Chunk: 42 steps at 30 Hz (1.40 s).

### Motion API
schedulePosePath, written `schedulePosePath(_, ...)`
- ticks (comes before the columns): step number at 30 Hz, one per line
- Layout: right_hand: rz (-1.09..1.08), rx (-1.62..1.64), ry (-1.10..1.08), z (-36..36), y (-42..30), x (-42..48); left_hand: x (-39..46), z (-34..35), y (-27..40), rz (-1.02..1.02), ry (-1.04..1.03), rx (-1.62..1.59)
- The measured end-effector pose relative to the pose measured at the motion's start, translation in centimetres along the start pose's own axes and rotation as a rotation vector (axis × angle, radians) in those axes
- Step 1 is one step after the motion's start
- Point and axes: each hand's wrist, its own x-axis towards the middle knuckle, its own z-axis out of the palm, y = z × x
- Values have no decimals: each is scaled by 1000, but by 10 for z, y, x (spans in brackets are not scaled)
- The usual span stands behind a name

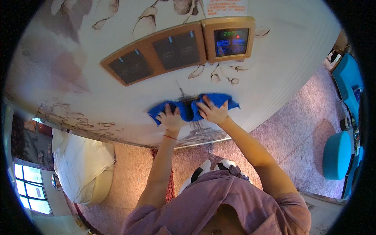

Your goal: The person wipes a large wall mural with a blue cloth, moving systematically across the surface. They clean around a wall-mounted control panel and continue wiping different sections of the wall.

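Observation:
Against a white printed wall (258,88), a blue cloth (186,113) is spread out sideways, with a fold sagging in its middle. My left hand (171,119) presses on the cloth's left part, fingers spread. On the right part lies my right hand (214,111), its fingers bent over the fabric and partly blurred. The cloth covers part of a printed tower picture (199,129). Above both hands are a brown-framed switch panel (155,53) and, joined to its right end, a lit control display (231,42).
A paper notice (226,7) with writing is fixed above the display. Behind on the left stands a round bed or couch under a white cover (83,167). A turquoise stool (337,155) and turquoise sofa (348,76) are at the right. Carpet (132,170) covers the floor.

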Motion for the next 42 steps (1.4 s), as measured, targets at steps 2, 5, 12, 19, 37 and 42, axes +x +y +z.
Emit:
schedulePosePath(2,-39,42,-314,13,-9,-42,-21,0,10,-19,-528,-52)
schedulePosePath(5,-37,118,-752,26,-31,-88,-69,13,6,124,-643,-74)
schedulePosePath(12,-56,174,-499,15,-52,-72,-64,-7,-21,222,-142,-216)
schedulePosePath(19,-32,119,43,5,-86,85,55,-82,-58,11,308,-68)
schedulePosePath(37,-108,112,-392,25,-117,-5,-48,-25,-119,213,-27,-130)
schedulePosePath(42,268,461,-405,-47,-132,8,-14,-66,-99,125,51,-142)
